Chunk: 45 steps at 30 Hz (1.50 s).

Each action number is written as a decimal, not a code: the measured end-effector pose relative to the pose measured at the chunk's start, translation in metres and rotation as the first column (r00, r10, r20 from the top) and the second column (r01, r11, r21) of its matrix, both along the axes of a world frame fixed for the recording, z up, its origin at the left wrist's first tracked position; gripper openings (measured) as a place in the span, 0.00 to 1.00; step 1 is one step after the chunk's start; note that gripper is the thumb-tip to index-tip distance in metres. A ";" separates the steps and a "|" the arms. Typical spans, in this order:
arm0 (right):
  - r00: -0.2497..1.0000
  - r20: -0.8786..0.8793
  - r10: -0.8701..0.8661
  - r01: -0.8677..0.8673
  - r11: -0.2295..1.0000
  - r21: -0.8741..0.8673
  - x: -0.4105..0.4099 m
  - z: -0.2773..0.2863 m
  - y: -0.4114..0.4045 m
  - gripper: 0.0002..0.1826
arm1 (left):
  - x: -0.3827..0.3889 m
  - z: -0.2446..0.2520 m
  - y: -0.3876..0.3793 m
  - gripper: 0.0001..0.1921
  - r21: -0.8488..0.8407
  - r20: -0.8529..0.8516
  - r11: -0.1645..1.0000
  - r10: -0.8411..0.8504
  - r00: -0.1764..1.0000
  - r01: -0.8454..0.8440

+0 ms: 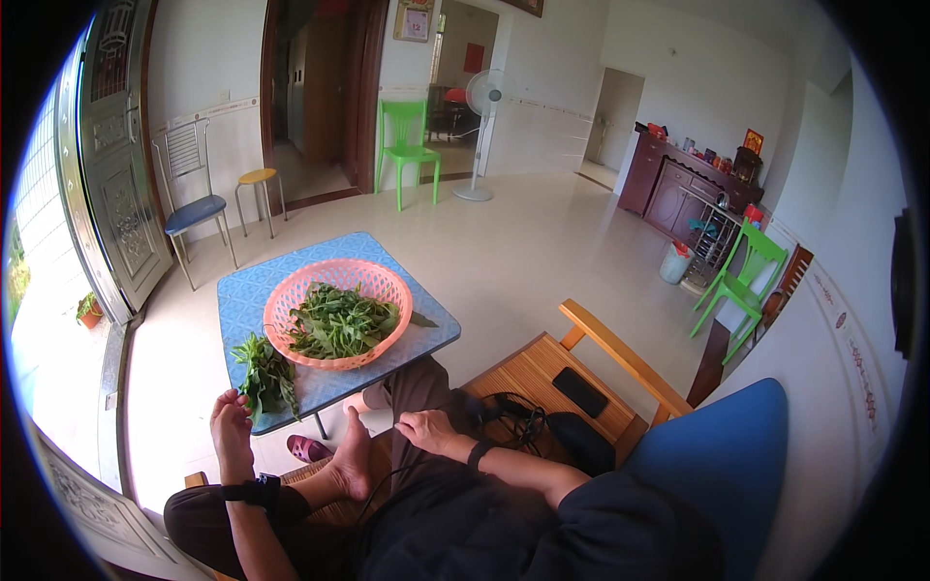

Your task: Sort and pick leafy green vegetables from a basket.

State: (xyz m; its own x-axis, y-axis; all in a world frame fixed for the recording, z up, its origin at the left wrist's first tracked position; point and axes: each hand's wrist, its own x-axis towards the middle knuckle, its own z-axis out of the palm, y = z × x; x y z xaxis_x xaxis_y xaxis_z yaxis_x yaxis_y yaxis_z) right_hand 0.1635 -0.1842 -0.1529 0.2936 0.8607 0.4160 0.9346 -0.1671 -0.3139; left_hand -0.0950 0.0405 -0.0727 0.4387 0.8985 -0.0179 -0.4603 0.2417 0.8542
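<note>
A pink plastic basket [338, 269] with woven-look walls stands on a small blue-topped table [247, 290], holding a heap of leafy greens [338, 319]. Left of the basket a bunch of leafy greens [265, 374] lies at the table's edge. My left hand [231, 417] is raised at that bunch's lower left, its fingers curled near the leaves; whether they pinch a leaf is unclear. My right hand [427, 430] rests over my thigh, fingers loosely bent, with nothing visible in it. A loose leaf [423, 320] lies right of the basket.
I sit on a wooden bench [523, 370] with a black phone [580, 391] and a coiled black cable [527, 421] at my right. A pink slipper [308, 448] is under the table. Beyond stand a blue-seated chair [196, 214], a yellow stool [257, 176], a green chair [403, 151] and a fan [476, 192].
</note>
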 end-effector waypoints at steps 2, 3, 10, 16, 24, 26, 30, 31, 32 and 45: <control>1.000 -0.022 -0.006 0.005 1.000 -0.024 -0.001 0.002 0.000 0.12 | 0.001 0.001 -0.001 0.11 -0.021 0.021 0.999 0.029 0.999 -0.029; 0.999 -0.045 -0.013 0.011 0.999 -0.047 -0.001 0.003 -0.001 0.13 | 0.002 0.001 -0.001 0.11 -0.020 0.021 0.999 0.028 0.999 -0.028; 1.000 0.001 0.004 -0.004 1.000 0.005 0.001 -0.001 0.000 0.12 | 0.002 0.001 -0.002 0.08 -0.033 0.028 0.999 0.037 0.999 -0.036; 1.000 -0.005 -0.002 0.002 1.000 -0.022 0.001 0.000 -0.001 0.12 | 0.003 -0.001 -0.001 0.06 -0.018 0.019 0.999 0.032 0.999 -0.032; 1.000 0.004 -0.001 0.001 1.000 0.006 0.001 0.000 0.000 0.12 | 0.003 -0.002 0.001 0.06 -0.023 0.022 0.999 0.033 0.999 -0.033; 1.000 0.003 0.003 -0.003 1.000 0.010 0.001 -0.001 0.000 0.12 | 0.003 -0.003 0.002 0.05 -0.025 0.028 0.999 0.025 0.999 -0.024; 1.000 0.010 -0.006 0.006 1.000 0.018 0.001 -0.002 0.001 0.12 | 0.002 -0.001 -0.001 0.06 -0.028 0.026 0.999 0.026 0.999 -0.025; 1.000 0.008 -0.004 0.003 1.000 0.019 0.001 -0.002 0.001 0.12 | 0.002 -0.002 0.000 0.06 -0.024 0.031 0.999 0.023 0.999 -0.022; 1.000 0.010 -0.005 0.005 1.000 0.017 0.001 -0.002 0.001 0.12 | 0.001 -0.002 0.000 0.06 -0.019 0.036 1.000 0.020 0.999 -0.019; 1.000 0.001 0.002 -0.002 1.000 0.011 0.001 -0.001 0.001 0.12 | 0.002 -0.001 -0.001 0.09 -0.010 0.017 1.000 0.017 1.000 -0.017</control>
